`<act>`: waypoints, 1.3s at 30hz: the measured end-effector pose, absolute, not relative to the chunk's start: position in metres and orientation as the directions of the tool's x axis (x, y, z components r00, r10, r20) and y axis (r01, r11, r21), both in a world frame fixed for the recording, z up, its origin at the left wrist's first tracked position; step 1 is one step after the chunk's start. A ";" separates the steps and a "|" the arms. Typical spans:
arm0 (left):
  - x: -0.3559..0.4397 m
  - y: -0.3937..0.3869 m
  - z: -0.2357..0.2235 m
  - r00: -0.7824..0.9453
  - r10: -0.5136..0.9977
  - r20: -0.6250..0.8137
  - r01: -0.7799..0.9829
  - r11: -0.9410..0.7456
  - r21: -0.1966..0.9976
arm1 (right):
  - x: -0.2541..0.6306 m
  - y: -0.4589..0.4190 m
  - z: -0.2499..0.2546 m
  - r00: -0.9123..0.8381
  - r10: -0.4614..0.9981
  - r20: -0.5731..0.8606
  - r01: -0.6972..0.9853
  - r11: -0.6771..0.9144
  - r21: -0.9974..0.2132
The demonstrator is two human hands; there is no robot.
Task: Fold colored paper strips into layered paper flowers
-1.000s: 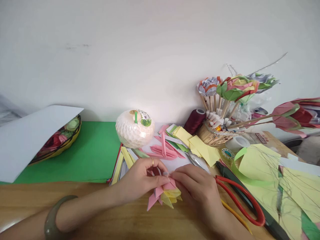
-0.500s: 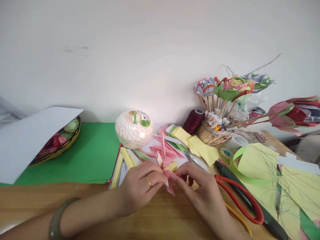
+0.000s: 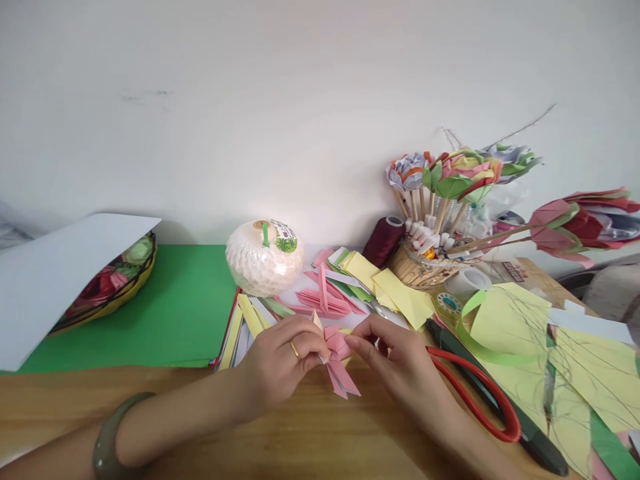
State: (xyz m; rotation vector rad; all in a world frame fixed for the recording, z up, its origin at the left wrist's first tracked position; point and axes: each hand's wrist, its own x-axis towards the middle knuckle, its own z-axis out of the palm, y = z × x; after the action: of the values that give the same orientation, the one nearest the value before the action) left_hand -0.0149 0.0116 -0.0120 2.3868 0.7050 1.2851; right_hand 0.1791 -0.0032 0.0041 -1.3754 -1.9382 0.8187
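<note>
Folded paper (image 3: 334,339): turned since the earlier frame, yellow part (image 3: 345,331) now on far side; held left of red handle (image 3: 512,428); left hand (image 3: 283,360) pinching one side, right hand (image 3: 395,353) another; light grip advisable, sparing creases

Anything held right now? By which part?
Yes: folded pink paper piece. Left hand pinches its left side; right hand pinches its right edge with fingertips.

folded paper (image 3: 337,341) between hands (image 3: 280,365), scissors (image 3: 511,433) right; flowers (image 3: 463,175) in basket (image 3: 423,271) behind
</note>
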 end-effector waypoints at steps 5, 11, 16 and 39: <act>-0.016 0.014 -0.012 0.487 0.564 0.667 0.199 -0.815 0.544 | 0.179 -0.004 0.008 -0.275 0.958 0.081 0.580 0.233 -0.780; -0.019 0.016 -0.010 0.473 0.650 0.594 0.125 -0.717 0.685 | 0.188 0.002 0.006 -0.204 0.978 0.036 0.533 0.142 -0.834; -0.020 0.022 -0.005 0.430 0.892 0.143 -0.064 -0.128 0.990 | 0.191 0.004 0.004 -0.113 0.992 0.051 0.438 0.096 -0.894; -0.012 0.015 -0.007 0.412 0.884 -0.219 -0.118 0.290 0.950 | 0.157 -0.022 0.006 -0.271 0.887 0.373 0.476 0.460 -0.750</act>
State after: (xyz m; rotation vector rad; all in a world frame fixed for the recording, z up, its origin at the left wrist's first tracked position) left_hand -0.0119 0.0154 -0.0071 1.0580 0.9023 0.8067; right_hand 0.1568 -0.0222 0.0061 -1.1419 -1.9080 0.6495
